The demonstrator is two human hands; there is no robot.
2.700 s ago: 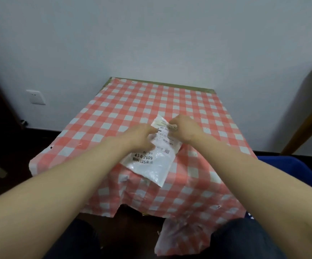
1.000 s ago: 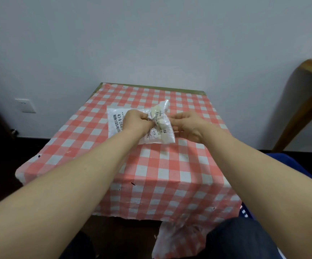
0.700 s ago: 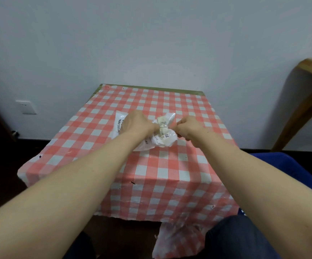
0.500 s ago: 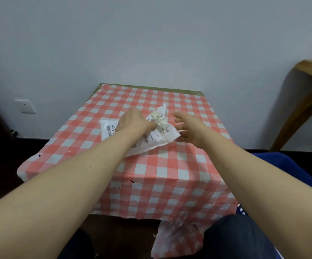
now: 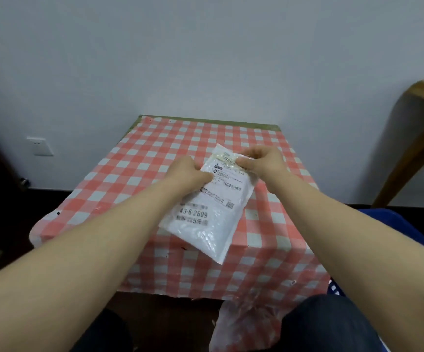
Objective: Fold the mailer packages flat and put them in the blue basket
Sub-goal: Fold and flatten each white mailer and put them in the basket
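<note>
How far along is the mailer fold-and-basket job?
Done: nothing visibly; what shows of the blue basket holds no mailer. In hand: the white mailer is spread unfolded over the checkered table, left hand gripping its left edge, right hand pinching its top. Left: fold it flat, then basket it.

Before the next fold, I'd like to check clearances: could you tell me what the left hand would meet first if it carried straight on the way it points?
The left hand points up and right across the white mailer, which it already grips. Beyond lies the right hand, pinching the top edge; depth is unclear.
</note>
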